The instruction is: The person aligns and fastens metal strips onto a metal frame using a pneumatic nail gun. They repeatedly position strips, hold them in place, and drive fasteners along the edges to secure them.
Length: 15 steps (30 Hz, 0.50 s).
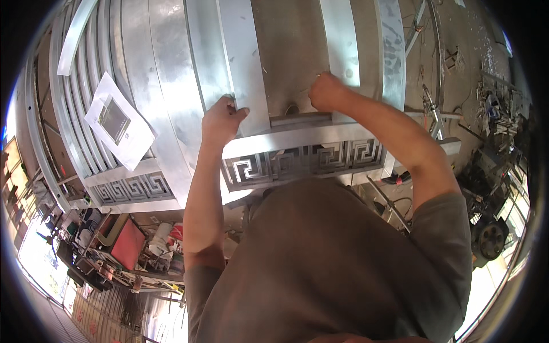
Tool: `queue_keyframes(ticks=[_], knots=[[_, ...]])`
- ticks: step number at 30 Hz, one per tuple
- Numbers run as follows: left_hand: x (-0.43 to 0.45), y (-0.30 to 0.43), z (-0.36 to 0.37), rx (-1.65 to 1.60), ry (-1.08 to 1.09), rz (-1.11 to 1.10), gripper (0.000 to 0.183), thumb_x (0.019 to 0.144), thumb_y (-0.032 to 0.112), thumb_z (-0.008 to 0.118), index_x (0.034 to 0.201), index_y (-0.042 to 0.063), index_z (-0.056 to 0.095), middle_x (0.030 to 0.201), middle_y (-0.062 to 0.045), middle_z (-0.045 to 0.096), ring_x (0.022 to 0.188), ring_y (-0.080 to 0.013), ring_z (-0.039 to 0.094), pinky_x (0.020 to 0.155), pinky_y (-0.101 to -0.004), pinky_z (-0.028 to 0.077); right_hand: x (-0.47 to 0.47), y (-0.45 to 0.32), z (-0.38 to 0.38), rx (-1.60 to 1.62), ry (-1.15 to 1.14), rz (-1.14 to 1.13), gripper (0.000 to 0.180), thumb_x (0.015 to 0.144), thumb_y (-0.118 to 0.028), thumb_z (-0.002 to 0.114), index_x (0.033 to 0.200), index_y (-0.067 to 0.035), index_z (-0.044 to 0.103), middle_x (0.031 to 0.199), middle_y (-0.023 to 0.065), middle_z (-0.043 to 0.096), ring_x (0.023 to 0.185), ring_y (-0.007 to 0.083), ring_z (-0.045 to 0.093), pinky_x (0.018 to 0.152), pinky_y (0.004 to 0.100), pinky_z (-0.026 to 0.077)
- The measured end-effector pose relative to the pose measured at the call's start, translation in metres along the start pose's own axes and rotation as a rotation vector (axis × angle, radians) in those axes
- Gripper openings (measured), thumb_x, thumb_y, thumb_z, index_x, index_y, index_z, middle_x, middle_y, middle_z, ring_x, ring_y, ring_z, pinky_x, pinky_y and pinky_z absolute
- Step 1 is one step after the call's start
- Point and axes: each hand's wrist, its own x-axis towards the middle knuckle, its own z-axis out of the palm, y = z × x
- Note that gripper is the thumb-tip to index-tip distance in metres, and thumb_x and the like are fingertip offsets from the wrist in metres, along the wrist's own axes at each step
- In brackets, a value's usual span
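Observation:
My left hand (224, 119) lies on a broad silver metal panel (243, 64), at its raised long edge. The thumb points right and the other fingers curl, their tips partly hidden. My right hand (329, 92) is curled into a fist beside a narrower metal slat (341, 38), near the gap between slat and panel. A small pale spot shows at its fingers; I cannot tell whether it is something held. Below both hands runs a metal cross rail (291, 136). Under the rail sits an openwork Greek-key panel (300, 160), partly covered by my shirt.
A printed paper sheet (120, 122) lies on slats at left, near a second Greek-key panel (133, 188). A loose metal strip (75, 38) rests above it. A red-sided box (128, 242) stands lower left. Metal rods (433, 109) and scrap (499, 107) lie at right.

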Motion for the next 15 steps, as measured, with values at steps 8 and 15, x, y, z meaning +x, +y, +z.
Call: queue_keyframes(ticks=[8, 15], knots=[[0.000, -0.004, 0.003, 0.019, -0.010, 0.064, 0.043, 0.083, 0.040, 0.081, 0.097, 0.002, 0.066, 0.083, -0.013, 0.073, 0.080, -0.0318, 0.070, 0.074, -0.0427, 0.054, -0.001, 0.005, 0.019, -0.085, 0.321, -0.067, 0.015, 0.091, -0.028, 0.064, 0.090, -0.021, 0.078, 0.092, 0.0001, 0.076, 0.088, 0.0234, 0.071, 0.091, 0.0472, 0.049], [0.001, -0.009, 0.001, 0.016, 0.035, 0.059, 0.045, 0.081, 0.042, 0.082, 0.097, 0.003, 0.068, 0.091, -0.014, 0.074, 0.088, -0.0344, 0.071, 0.077, -0.0443, 0.055, 0.030, -0.014, -0.014, 0.544, 0.306, 0.191, 0.034, 0.096, -0.038, 0.064, 0.119, -0.014, 0.072, 0.101, 0.0043, 0.077, 0.094, 0.0318, 0.073, 0.086, 0.0498, 0.053]])
